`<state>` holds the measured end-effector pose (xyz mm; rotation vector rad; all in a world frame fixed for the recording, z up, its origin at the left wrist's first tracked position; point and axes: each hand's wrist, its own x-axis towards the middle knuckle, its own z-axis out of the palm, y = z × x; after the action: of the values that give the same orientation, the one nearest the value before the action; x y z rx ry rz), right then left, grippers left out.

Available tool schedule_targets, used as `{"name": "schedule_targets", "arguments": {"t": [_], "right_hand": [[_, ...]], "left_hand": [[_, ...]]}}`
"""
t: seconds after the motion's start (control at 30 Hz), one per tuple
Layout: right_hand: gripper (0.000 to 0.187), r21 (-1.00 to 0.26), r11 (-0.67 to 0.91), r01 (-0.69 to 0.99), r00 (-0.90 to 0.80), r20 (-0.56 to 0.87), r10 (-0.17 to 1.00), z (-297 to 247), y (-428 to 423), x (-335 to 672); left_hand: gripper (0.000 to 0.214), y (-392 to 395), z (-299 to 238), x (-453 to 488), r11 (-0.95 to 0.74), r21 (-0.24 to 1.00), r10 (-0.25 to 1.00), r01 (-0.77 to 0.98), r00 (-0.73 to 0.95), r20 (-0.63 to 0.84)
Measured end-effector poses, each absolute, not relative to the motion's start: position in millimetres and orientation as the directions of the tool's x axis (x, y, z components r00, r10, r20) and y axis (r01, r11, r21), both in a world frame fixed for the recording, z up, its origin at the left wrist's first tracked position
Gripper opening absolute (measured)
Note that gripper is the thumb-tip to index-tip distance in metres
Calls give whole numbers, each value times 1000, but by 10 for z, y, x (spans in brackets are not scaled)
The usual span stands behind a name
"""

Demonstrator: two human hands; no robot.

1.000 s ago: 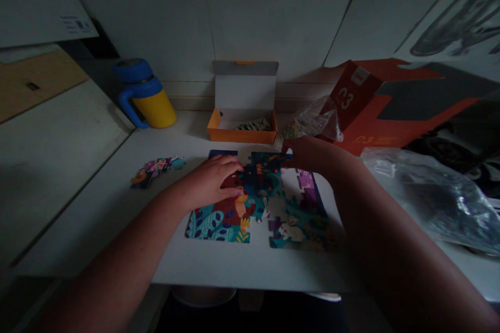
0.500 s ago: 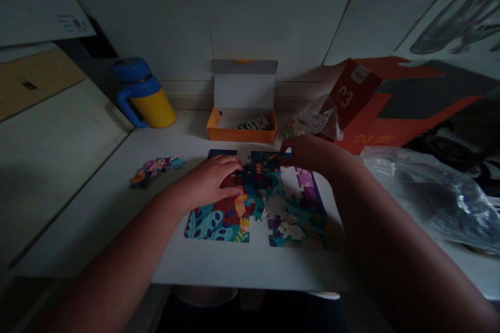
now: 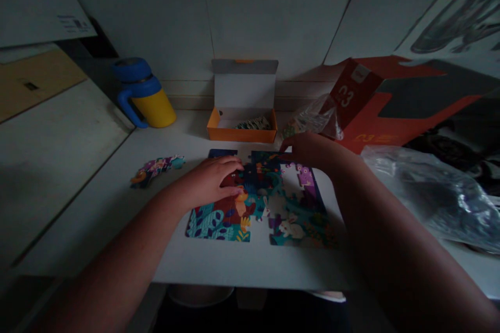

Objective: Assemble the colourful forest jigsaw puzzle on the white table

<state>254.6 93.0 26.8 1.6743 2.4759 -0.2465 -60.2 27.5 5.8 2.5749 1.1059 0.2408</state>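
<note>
A partly joined jigsaw puzzle (image 3: 273, 184) with a dark forest picture lies flat on the white table, with gaps in its right half and at the bottom middle. My left hand (image 3: 221, 179) rests on its upper left part, fingers stretched and thumb apart, holding nothing. At the upper right edge, the thumb and forefinger of my right hand (image 3: 300, 146) close on a puzzle piece, mostly hidden under the hand. A white rabbit (image 3: 291, 229) shows on the lower right section. Off to the left lies an overlapping row of loose puzzle pieces (image 3: 158, 167).
An open orange box (image 3: 242, 134) with stacked pieces stands behind the puzzle. Right of it are a clear bag (image 3: 312, 117) and a large red box (image 3: 363, 99). Crumpled plastic (image 3: 433, 197) covers the right side. A blue and yellow jug (image 3: 150, 99) stands back left.
Both hands stay almost in place. The right hand has shifted very slightly at the puzzle's upper right edge, and the view has moved a touch.
</note>
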Motion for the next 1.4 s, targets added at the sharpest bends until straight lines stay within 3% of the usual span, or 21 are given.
{"name": "schedule_targets", "arguments": {"t": [0.27,0.5,0.6,0.67,0.77,0.83,0.9,1.1,1.23,1.4], "right_hand": [[33,-103,428,898,-440,-168,882,139,1005,2539],[33,-137,390,910,-411,-203,889,94,1015,2542],[31,-130,389,912,-408,-192,893,68,1008,2542],[31,-134,395,909,-414,-183,892,49,1007,2548],[32,-132,391,911,-410,-178,895,30,1014,2554],[32,-134,390,911,-409,-182,894,27,1021,2552],[32,-134,387,912,-407,-190,894,25,1025,2547],[31,-161,368,916,-394,-179,901,10,1020,2557],[31,-160,385,909,-410,-178,894,16,1014,2573],[30,-169,370,914,-397,-180,900,46,990,2539]], "left_hand": [[51,284,36,-634,-639,372,733,673,679,29],[50,278,58,-628,-644,373,724,668,689,15],[44,331,161,-780,-595,349,777,725,629,20],[43,376,264,-1016,-481,275,871,832,488,46],[67,424,410,-1520,-114,73,994,991,113,12],[88,446,468,-1854,190,-80,973,978,-199,-117],[96,469,489,-2104,328,-154,892,932,-359,-275],[64,521,458,-2253,333,-72,825,940,-328,-460],[59,502,426,-2207,338,14,860,941,-303,-410],[57,545,388,-2170,180,151,946,972,-129,-297]]}}
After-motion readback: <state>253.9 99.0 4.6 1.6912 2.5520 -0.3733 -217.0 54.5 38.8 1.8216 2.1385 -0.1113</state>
